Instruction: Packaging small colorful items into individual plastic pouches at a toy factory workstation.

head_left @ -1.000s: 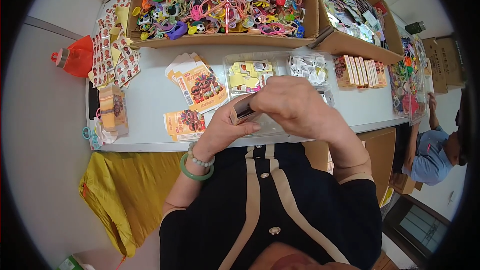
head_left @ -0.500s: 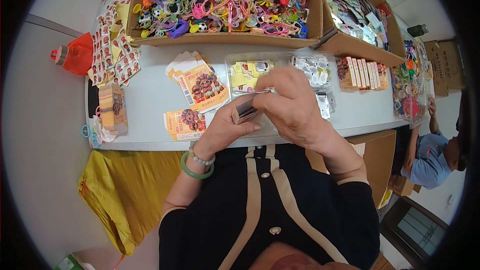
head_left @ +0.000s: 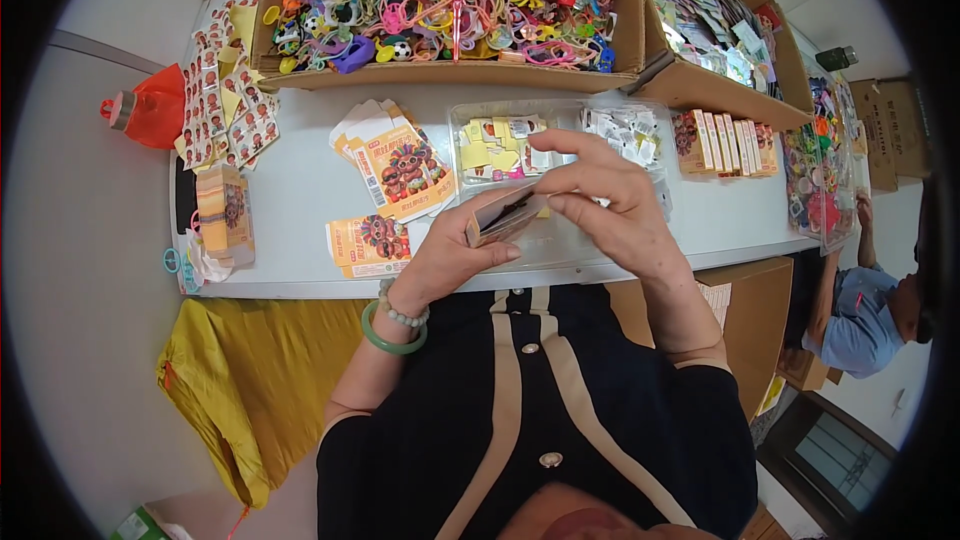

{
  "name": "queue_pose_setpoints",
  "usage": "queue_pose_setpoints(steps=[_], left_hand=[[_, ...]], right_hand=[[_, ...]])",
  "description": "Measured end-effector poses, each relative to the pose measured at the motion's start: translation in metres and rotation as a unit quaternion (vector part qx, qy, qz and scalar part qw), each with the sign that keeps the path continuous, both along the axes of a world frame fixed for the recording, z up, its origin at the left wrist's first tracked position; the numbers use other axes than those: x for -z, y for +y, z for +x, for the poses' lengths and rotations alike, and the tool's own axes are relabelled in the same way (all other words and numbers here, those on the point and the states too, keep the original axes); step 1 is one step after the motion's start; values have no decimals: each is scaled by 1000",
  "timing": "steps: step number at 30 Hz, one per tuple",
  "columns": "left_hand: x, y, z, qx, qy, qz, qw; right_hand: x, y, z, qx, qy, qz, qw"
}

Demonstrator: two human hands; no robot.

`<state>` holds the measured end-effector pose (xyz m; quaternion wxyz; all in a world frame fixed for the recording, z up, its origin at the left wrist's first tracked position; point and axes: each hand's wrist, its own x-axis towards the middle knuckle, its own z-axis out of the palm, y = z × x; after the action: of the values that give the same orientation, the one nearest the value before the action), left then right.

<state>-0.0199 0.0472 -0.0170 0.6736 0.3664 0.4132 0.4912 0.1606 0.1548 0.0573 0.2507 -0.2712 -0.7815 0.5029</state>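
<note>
My left hand (head_left: 445, 258) is wrapped round a small cardboard box (head_left: 492, 227), tilted with its opening up; something dark shows inside. At the box's right edge my right hand (head_left: 610, 195) pinches with thumb and a finger, the other fingers raised. Behind the hands lies a clear plastic tray (head_left: 560, 256) holding yellow sticker pieces (head_left: 480, 152) and small white packets (head_left: 622, 135). Left of the hands, flat orange printed cartons (head_left: 405, 175) lie in a loose pile, with more flat cartons (head_left: 368, 243) nearer the edge.
A large carton of colourful trinkets (head_left: 450, 77) and a carton of flat packets (head_left: 720, 105) line the back. Filled boxes (head_left: 725, 145) stand in a row at right. Sticker sheets (head_left: 215, 90), a carton stack (head_left: 225, 215) and scissors (head_left: 172, 260) lie left. A co-worker (head_left: 865, 315) sits right.
My right hand has drawn back slightly to the right and its fingers have spread from a tight bunch, showing more of the box's opening. The left hand keeps its hold.
</note>
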Motion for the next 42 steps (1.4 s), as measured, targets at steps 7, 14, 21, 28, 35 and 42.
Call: queue_pose_setpoints(steps=[7, 14, 21, 28, 35, 42], left_hand=[[0, 0, 1, 9, 47, 11, 999], [1, 1, 3, 5, 31, -13, 999], [-2, 1, 3, -10, 2, -16, 1000], [4, -1, 0, -60, -41, -36, 997], [-2, -2, -2, -71, -43, -35, 996], [3, 1, -3, -65, -47, -45, 996]], right_hand=[[5, 1, 7, -26, -22, 127, 991], [3, -8, 0, -28, -146, 289, 946], [4, 2, 4, -91, -128, 229, 961], [6, 88, -10, 102, -85, 283, 950], [8, 142, -34, 103, -395, 288, 866], [4, 153, -5, 200, -98, 67, 973]])
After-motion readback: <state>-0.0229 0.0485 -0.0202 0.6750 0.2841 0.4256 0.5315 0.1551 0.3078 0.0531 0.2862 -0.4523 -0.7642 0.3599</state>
